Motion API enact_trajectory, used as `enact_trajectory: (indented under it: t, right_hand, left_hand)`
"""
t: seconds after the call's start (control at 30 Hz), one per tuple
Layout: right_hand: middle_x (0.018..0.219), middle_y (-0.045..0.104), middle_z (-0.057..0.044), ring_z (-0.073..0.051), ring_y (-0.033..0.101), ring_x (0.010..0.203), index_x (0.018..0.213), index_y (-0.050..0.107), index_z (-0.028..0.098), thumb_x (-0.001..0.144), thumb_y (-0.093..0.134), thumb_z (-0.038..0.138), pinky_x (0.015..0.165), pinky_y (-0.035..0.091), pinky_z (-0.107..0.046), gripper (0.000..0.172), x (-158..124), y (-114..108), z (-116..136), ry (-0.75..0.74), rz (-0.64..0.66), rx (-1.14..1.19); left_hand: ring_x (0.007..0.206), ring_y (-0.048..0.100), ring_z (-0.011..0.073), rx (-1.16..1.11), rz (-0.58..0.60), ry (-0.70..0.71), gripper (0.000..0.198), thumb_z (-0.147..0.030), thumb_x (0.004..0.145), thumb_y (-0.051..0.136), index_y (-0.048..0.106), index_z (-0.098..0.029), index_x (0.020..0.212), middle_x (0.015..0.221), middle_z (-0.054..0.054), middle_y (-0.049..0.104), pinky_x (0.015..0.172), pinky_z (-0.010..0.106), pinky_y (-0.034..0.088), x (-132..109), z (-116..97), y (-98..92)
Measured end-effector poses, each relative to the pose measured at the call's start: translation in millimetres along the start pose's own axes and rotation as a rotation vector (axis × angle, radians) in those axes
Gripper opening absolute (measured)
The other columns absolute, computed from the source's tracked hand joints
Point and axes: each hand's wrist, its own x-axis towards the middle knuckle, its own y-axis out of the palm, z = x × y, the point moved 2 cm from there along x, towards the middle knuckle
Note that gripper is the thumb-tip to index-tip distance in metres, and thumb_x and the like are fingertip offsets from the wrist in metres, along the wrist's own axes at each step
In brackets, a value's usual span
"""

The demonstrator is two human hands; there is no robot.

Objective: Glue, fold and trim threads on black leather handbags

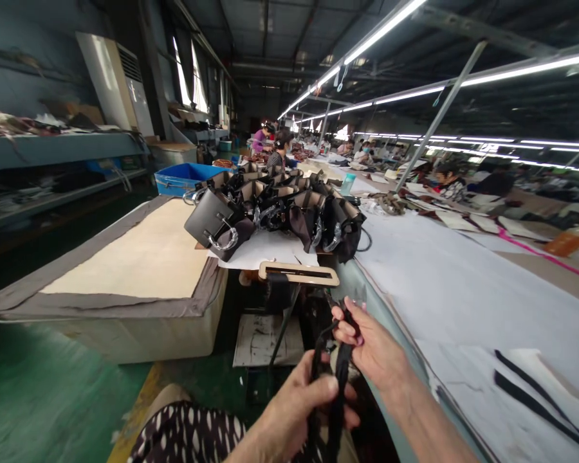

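Observation:
My left hand (296, 405) and my right hand (369, 347) both grip a black strap (335, 386) low in the middle of the view, above my lap. The left hand holds its lower part between thumb and fingers. The right hand pinches its upper end. The strap hangs down between them. More black straps (535, 392) lie on the white table (453, 283) to my right.
Several dark brown handbags (270, 212) with chain handles are piled ahead on white paper. A beige slotted template (299, 273) lies in front of them. A padded bench (139, 257) stands left, a blue bin (183, 177) behind. Other workers sit far along the line.

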Motion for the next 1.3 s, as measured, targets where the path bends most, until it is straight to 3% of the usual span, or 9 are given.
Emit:
enact_trajectory:
  t: [0.1, 0.17, 0.27, 0.43, 0.6, 0.83, 0.97, 1.1, 1.3]
  right_hand:
    - [0.062, 0.056, -0.001, -0.002, 0.037, 0.04, 0.066, 0.051, 0.014, 0.069, 0.073, 0.018, 0.033, 0.03, -0.01, 0.022, 4, -17, 20, -0.104, -0.026, -0.031]
    - [0.06, 0.055, -0.001, -0.002, 0.036, 0.04, 0.066, 0.051, 0.015, 0.069, 0.072, 0.018, 0.032, 0.03, -0.01, 0.022, 9, -32, 37, -0.174, -0.056, -0.059]
    - [0.059, 0.054, 0.0, -0.002, 0.035, 0.039, 0.064, 0.05, 0.015, 0.07, 0.071, 0.018, 0.032, 0.03, -0.01, 0.022, 15, -57, 65, -0.24, -0.121, -0.069]
    - [0.059, 0.052, 0.0, -0.004, 0.034, 0.039, 0.063, 0.047, 0.016, 0.075, 0.066, 0.021, 0.032, 0.029, -0.013, 0.022, 25, -94, 109, -0.335, -0.212, -0.112]
    - [0.061, 0.052, 0.002, -0.004, 0.037, 0.041, 0.068, 0.047, 0.015, 0.085, 0.054, 0.023, 0.034, 0.03, -0.014, 0.021, 38, -128, 152, -0.431, -0.282, -0.178]
    - [0.072, 0.056, 0.001, -0.009, 0.053, 0.056, 0.08, 0.054, 0.012, 0.09, 0.049, 0.028, 0.049, 0.046, -0.021, 0.019, 60, -185, 202, -0.453, -0.409, -0.346]
    - [0.084, 0.059, -0.003, -0.013, 0.058, 0.069, 0.09, 0.057, 0.011, 0.09, 0.05, 0.029, 0.061, 0.051, -0.028, 0.019, 65, -223, 215, -0.372, -0.469, -0.479]
    - [0.095, 0.059, -0.005, -0.015, 0.059, 0.077, 0.1, 0.056, 0.012, 0.089, 0.051, 0.03, 0.065, 0.052, -0.031, 0.021, 64, -258, 217, -0.237, -0.573, -0.657]
    - [0.101, 0.058, -0.006, -0.017, 0.059, 0.08, 0.108, 0.053, 0.014, 0.088, 0.052, 0.032, 0.067, 0.052, -0.034, 0.027, 62, -285, 234, -0.049, -0.819, -1.046]
  left_hand:
    - [0.03, 0.03, 0.0046, 0.087, -0.042, -0.104, 0.037, -0.046, 0.067, 0.067, 0.05, -0.015, 0.079, 0.042, -0.006, 0.043, 0.035, 0.017, 0.026, 6, 19, -4.1]
    - [0.031, 0.013, 0.0017, 0.105, -0.092, -0.149, 0.038, -0.051, 0.071, 0.062, 0.049, -0.016, 0.071, 0.039, -0.01, 0.029, 0.031, 0.016, 0.011, 7, 24, -7.2]
    - [0.033, 0.008, 0.0015, 0.142, -0.106, -0.17, 0.037, -0.051, 0.073, 0.06, 0.049, -0.016, 0.072, 0.041, -0.011, 0.025, 0.032, 0.017, 0.005, 13, 23, -7.8]
    - [0.035, 0.014, 0.0012, 0.211, -0.059, -0.2, 0.034, -0.044, 0.068, 0.067, 0.047, -0.016, 0.072, 0.042, -0.011, 0.03, 0.035, 0.016, 0.008, 48, 19, 7.4]
    - [0.035, 0.03, 0.0029, 0.284, -0.051, -0.179, 0.027, -0.031, 0.06, 0.069, 0.047, -0.015, 0.065, 0.049, -0.004, 0.048, 0.035, 0.017, 0.021, 103, 37, 31.5]
    - [0.034, 0.04, 0.0068, 0.481, -0.275, -0.107, 0.005, -0.01, 0.062, 0.05, 0.048, -0.015, 0.062, 0.045, -0.003, 0.05, 0.035, 0.019, 0.03, 182, 62, 64.4]
    - [0.036, 0.044, 0.0089, 0.574, -0.306, -0.117, 0.009, -0.006, 0.064, 0.047, 0.048, -0.015, 0.064, 0.045, -0.002, 0.05, 0.038, 0.022, 0.038, 222, 66, 73.7]
    - [0.037, 0.045, 0.0093, 0.707, -0.337, -0.109, 0.01, -0.005, 0.063, 0.046, 0.048, -0.015, 0.062, 0.045, -0.002, 0.049, 0.041, 0.023, 0.041, 254, 68, 69.5]
    - [0.036, 0.048, 0.0141, 1.019, -0.335, -0.08, 0.011, -0.007, 0.058, 0.048, 0.05, -0.017, 0.058, 0.04, -0.001, 0.049, 0.039, 0.025, 0.037, 282, 64, 65.9]
